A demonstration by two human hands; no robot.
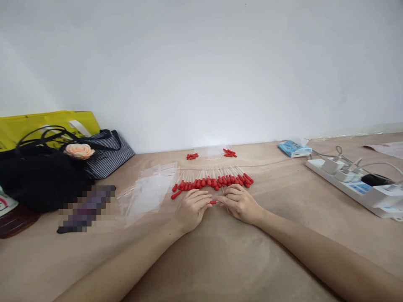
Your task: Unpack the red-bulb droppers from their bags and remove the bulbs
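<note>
Between my two hands is a small red rubber dropper bulb [213,202], lying sideways. My left hand [192,209] pinches its left end, so that part is hidden. My right hand [242,204] is closed at the other end on a thin clear dropper tube [228,209], which shows only faintly among the fingers. Just beyond my hands lies a row of droppers [217,179], their red bulbs towards me and clear tubes pointing to the wall. One loose red bulb [176,195] rests at the row's left end.
Clear plastic bags [151,188] lie to the left. Near the wall are more red bulbs [192,156] and droppers [230,152]. A power strip [355,184] with plugs and a blue tissue pack [294,148] stand right; a striped bag [108,155] and black bag [40,180] sit left.
</note>
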